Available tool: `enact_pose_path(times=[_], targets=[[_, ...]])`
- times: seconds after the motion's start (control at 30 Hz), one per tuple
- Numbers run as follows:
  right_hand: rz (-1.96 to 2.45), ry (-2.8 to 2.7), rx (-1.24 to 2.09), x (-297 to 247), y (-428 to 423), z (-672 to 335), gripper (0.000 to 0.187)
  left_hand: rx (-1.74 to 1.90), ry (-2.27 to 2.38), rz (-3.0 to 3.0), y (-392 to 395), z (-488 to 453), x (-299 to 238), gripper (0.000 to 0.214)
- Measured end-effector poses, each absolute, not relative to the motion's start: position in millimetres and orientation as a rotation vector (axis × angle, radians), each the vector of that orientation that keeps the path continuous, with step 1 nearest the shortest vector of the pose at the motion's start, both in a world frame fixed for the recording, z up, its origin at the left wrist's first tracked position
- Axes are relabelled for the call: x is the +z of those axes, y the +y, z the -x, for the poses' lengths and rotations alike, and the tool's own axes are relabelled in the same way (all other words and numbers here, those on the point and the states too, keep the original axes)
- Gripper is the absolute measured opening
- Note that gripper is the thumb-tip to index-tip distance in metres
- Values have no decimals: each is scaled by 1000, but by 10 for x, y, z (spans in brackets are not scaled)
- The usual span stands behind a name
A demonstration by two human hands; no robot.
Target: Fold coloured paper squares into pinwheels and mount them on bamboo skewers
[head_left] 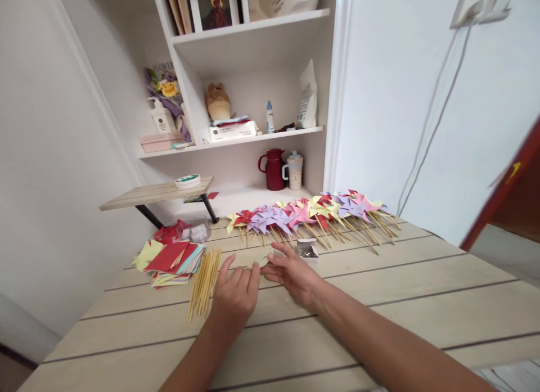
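My left hand point(235, 291) and my right hand point(291, 275) rest side by side on the pale wooden table point(379, 302). Between their fingertips lies a small pale green paper piece point(262, 261); both hands press or pinch it, with the fingers bent together. Just left of my left hand lies a bundle of thin wooden sticks point(204, 280). A stack of coloured paper squares point(171, 260) sits further left. Beyond my hands, a long row of finished paper pinwheels point(312, 212) on sticks lies across the table's far part.
A small clear container point(307, 249) stands near my right fingers. Another clear box point(198, 232) sits by the paper stack. A low wooden riser point(156, 194) with a tape roll, a red jug point(273, 170) and shelves stand behind. A dark red edge point(502, 195) juts in at right.
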State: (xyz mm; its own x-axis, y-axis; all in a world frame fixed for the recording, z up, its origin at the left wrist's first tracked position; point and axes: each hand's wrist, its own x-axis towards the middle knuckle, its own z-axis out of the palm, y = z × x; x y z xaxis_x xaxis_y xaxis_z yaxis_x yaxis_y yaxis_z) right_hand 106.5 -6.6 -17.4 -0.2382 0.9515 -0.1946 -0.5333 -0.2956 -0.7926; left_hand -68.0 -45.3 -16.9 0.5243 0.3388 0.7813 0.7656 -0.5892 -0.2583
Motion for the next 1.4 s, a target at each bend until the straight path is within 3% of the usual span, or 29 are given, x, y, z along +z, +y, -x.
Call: enact_pose_path(times=[0.2, 0.33, 0.47, 0.6, 0.77, 0.87, 1.03, 1.3, 1.4], targets=[[894, -844, 1545, -124, -52, -1072, 62, -855, -662, 2206, -527, 398, -158, 35], [824, -911, 1421, -63, -27, -1146, 64, -1088, -858, 2215, -467, 428, -128, 29], [752, -855, 1379, 26, 1, -1220, 63, -1668, -1530, 2040, -223, 519, -59, 36], [599, -713, 1361, 114, 59, -1317, 55, -2404, -1988, 2096, 64, 426, -14, 63], [466, -580, 1367, 158, 116, -1425, 42, -3233, -1693, 2443, 63, 189, 55, 88], [465, -581, 1392, 159, 92, -1400, 38, -3181, -1627, 2630, -58, 127, 59, 79], [471, -678, 1440, 165, -1, -1318, 39, -2876, -2187, 2418, -93, 153, -14, 62], [808, -912, 1334, 82, -33, -1276, 67, -3163, -2115, 1860, -103, 211, -86, 51], [830, -967, 1360, 52, -21, -1231, 49, -3265, -2084, 1876, -140, 164, -109, 51]])
